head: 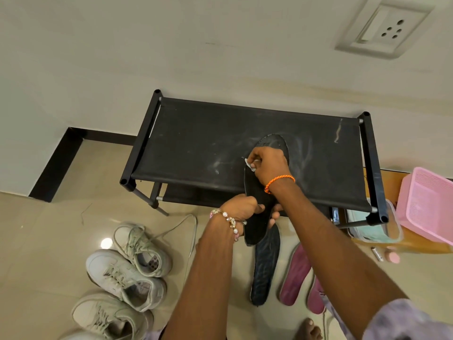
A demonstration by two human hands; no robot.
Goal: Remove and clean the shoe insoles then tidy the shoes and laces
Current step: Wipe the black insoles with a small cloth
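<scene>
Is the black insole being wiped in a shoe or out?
Out. The black insole lies on the shoe rack, gripped by the left hand; the right hand presses a wipe on it.

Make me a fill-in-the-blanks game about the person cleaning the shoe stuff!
1. The right hand rubs a black insole with a small ____ wipe.
2. The left hand grips that insole, which lies partly on the black ____.
3. The sneakers on the floor are ____ in colour.
4. The basket at the right is ____.

Missing words: white; rack; white; pink
</scene>
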